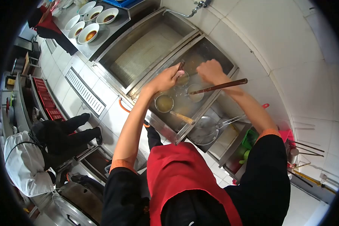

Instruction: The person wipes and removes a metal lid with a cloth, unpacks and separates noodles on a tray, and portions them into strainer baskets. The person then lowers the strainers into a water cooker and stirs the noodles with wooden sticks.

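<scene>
My left hand (167, 79) is closed over the steaming vat (177, 130), around what looks like the dark handle of a noodle strainer (183, 80). A small pink patch shows at its fingertips, too small to name. My right hand (210, 71) is a closed fist over the far right part of the vat; whatever may be inside it is hidden. Below my hands, a second strainer (164, 103) with a light wooden handle sits in the cloudy water. Another strainer (195, 92) has a long brown handle (224, 86) that passes over my right forearm.
White bowls (90, 33) with dark sauce stand on the steel counter at upper left. Beside the vat is a second basin (147, 49) under a tap (194, 11). A large mesh skimmer (203, 130) rests near my right side. Two other people stand at left.
</scene>
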{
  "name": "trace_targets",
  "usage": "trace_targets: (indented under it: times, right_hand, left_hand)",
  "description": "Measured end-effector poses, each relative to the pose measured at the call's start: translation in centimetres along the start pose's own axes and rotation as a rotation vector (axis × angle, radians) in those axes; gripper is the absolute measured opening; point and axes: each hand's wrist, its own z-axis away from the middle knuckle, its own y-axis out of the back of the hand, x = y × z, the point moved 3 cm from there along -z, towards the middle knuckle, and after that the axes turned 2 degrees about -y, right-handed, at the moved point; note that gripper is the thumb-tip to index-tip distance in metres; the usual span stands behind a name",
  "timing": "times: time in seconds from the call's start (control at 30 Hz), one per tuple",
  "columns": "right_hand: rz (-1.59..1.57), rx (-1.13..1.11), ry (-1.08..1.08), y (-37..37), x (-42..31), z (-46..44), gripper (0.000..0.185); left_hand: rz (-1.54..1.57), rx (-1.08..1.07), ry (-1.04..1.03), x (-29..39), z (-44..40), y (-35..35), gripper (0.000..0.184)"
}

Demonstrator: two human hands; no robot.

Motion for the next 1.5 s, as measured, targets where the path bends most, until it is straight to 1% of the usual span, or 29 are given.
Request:
trace_targets:
  times: [0.1,0.17,0.2,0.27,0.3,0.37,0.43,0.47,0.53,0.57,0.63,0.67,0.7,0.73,0.77,0.83,0.9,0.93,1.0,1.03,1.07,1.1,1.13,1.2,1.27,1.33,1.37,1.43,1.5]
  right_hand:
    - [-0.013,0.084,-0.098,-0.7,1.0,0.3,0.011]
    - [-0.053,0.067,0.022,-0.4,0.0,0.9,0.012]
    - [-0.054,0.068,0.02,-0.4,0.5,1.0,0.012]
    - [-0.076,0.217,-0.069,0.0,1.7,1.6,0.013]
    - [-0.073,0.221,-0.074,-0.4,1.3,1.8,0.013]
    - [-0.059,0.067,-0.023,-2.2,-0.3,2.3,0.014]
    - [-0.081,0.112,-0.067,-0.2,0.7,2.9,0.014]
    - [-0.103,0.154,-0.111,0.7,1.0,3.2,0.015]
    - [-0.069,0.103,-0.089,-1.2,0.1,3.1,0.014]
    - [-0.031,0.049,-0.061,-2.3,-0.3,3.0,0.013]
    - [-0.056,0.032,-0.02,-0.4,-0.7,3.4,0.013]
    - [-0.081,0.092,-0.054,0.4,-0.3,3.5,0.012]
    - [-0.103,0.152,-0.087,0.8,0.0,3.6,0.011]
    - [-0.104,0.157,-0.086,-0.4,-0.3,3.4,0.011]
    - [-0.078,0.096,-0.048,-2.3,-0.9,3.1,0.011]
    - [-0.044,0.04,-0.011,-3.0,-0.7,3.6,0.01]
    - [-0.094,0.245,-0.185,-1.8,0.3,5.7,0.007]
    - [-0.088,0.242,-0.182,-1.6,0.3,7.0,0.007]
    - [-0.1,0.099,-0.188,-1.8,0.8,10.4,0.012]
    - [-0.143,0.361,-0.222,-2.9,1.9,13.6,0.012]
    - [-0.187,0.622,-0.245,-4.1,2.4,16.6,0.012]
    - [-0.149,0.234,-0.438,0.7,2.0,18.7,0.014]
    - [-0.104,-0.158,-0.615,8.0,1.2,21.7,0.017]
    - [-0.179,-0.373,-0.715,14.7,-1.1,25.9,0.017]
    - [-0.312,-0.179,-0.613,13.5,-6.2,26.5,0.013]
    - [-0.251,0.007,-0.375,8.7,-9.8,22.9,0.013]
    - [-0.207,-0.001,-0.341,5.7,-11.3,20.1,0.013]
    - [-0.094,0.048,-0.281,0.4,-14.7,15.5,0.012]
    - [-0.018,0.108,-0.248,-0.3,-16.2,13.7,0.012]
  left_hand:
    - [0.022,-0.002,0.033,-0.1,0.3,-0.3,0.034]
    - [0.027,-0.001,0.04,-0.1,0.2,-0.3,0.034]
    - [0.054,-0.01,0.066,-0.2,0.2,-0.3,0.034]
    - [0.079,-0.032,0.09,0.0,0.5,-0.8,0.034]
    - [0.073,0.0,0.077,0.2,0.5,-0.9,0.032]
    - [0.066,0.028,0.063,0.6,0.9,-1.4,0.032]
    - [-0.073,0.136,-0.019,0.8,2.0,-1.6,0.022]
    - [-0.076,0.129,-0.016,0.6,3.3,-1.8,0.022]
    - [-0.281,0.353,0.032,0.3,6.4,-1.7,0.032]
    - [-0.284,0.35,0.029,1.1,7.8,-2.5,0.032]
    - [-0.137,0.64,0.314,3.5,11.6,-3.2,0.053]
    - [-0.144,0.637,0.318,3.8,13.2,-3.7,0.053]
    - [-0.129,0.633,0.372,3.5,14.7,-4.3,0.062]
    - [-0.112,0.63,0.421,3.4,15.9,-4.7,0.071]
    - [-0.116,0.632,0.418,3.7,16.9,-5.3,0.071]
    - [-0.084,0.452,0.248,5.5,17.3,-7.1,0.081]
    - [0.118,0.34,0.315,8.5,17.1,-9.4,0.088]
    - [0.203,0.336,0.333,10.2,16.7,-10.4,0.086]
    - [0.147,0.402,0.277,10.2,15.6,-12.6,0.06]
    - [0.098,0.461,0.267,8.9,15.7,-14.0,0.047]
    - [0.109,0.47,0.268,8.5,15.9,-14.8,0.047]
    - [0.036,0.498,0.285,8.3,16.3,-15.4,0.034]
    - [-0.039,0.525,0.309,8.3,16.9,-15.9,0.022]
    - [-0.075,0.495,0.3,9.2,18.0,-16.9,0.02]
    - [-0.154,0.405,0.26,10.3,19.0,-18.4,0.018]
    - [-0.201,0.356,0.209,11.0,19.5,-19.6,0.016]
    - [-0.25,0.306,0.15,11.3,19.5,-20.1,0.015]
    - [-0.253,0.274,0.177,11.2,19.9,-20.9,0.017]
    - [-0.339,0.239,0.145,11.1,20.2,-21.4,0.023]
